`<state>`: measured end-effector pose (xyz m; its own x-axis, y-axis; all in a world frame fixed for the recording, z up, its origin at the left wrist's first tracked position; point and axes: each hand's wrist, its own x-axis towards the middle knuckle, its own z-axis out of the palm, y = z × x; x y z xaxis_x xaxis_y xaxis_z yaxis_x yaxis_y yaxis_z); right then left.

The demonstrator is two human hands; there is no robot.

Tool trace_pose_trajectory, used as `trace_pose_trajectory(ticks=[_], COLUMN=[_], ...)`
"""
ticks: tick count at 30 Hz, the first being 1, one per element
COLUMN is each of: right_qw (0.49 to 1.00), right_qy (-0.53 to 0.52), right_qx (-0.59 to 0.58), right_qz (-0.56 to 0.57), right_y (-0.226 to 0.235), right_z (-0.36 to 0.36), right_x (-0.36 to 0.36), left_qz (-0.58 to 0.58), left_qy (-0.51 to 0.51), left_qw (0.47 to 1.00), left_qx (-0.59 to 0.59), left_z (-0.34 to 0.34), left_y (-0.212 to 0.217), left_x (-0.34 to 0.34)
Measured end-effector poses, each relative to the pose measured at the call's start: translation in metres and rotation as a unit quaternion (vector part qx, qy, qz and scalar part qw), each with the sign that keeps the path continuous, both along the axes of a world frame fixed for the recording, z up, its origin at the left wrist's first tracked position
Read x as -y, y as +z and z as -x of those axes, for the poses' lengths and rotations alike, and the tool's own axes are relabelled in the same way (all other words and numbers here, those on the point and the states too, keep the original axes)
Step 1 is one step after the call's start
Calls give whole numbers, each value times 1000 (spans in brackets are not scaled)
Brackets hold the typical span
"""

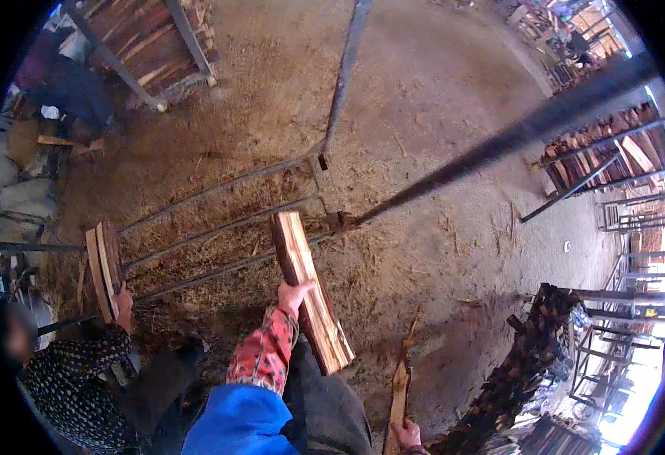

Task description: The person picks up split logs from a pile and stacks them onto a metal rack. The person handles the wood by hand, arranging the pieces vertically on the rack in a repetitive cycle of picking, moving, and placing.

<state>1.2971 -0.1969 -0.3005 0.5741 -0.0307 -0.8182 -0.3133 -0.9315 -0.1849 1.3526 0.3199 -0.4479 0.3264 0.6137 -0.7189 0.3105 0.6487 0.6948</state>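
head view: left hand (293, 292) fingers clamped on split wood plank (310, 292), angled above metal rack rails (219, 227). right hand (407, 434) fingers closed round thin wood strip (398, 398). best lowered flat across rails, beyond fingertips.

A: What can't you see well?

B: The right hand (407, 434) at six o'clock is cut off by the bottom edge. Its thin stick (398, 394) runs off there too.

A: And the left hand (294, 292)?

B: Its fingers go behind the split log (311, 292), so they are hidden.

A: The other person (67, 379)?

B: At eight o'clock, cut by the dark rim. The stacks (613, 152) at three o'clock are too small to tell.
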Motion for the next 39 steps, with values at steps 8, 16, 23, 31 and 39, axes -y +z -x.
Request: trace_pose_trajectory(ticks=[8, 16, 23, 31, 39], right_qw=[967, 1000, 999, 988, 947], right_qy=[195, -6, 16, -55, -126], right_qx=[152, -9, 11, 32, -5], right_qz=[-62, 11, -46, -144, -295], right_y=[-21, 13, -8, -9, 3], right_z=[-7, -60, -44, -93, -62], right_x=[-75, -195, -179, -219, -195], left_qz=[-59, -188, -148, 31, 300], left_qy=[-20, -109, -128, -351, -216], left_qw=[997, 972, 981, 936, 924], left_qx=[43, -84, 19, -3, 98], left_z=[-107, -156, -134, -73, -19], left_y=[-87, -228, -228, -117, 52], left_x=[-145, -180, -166, -43, 155])
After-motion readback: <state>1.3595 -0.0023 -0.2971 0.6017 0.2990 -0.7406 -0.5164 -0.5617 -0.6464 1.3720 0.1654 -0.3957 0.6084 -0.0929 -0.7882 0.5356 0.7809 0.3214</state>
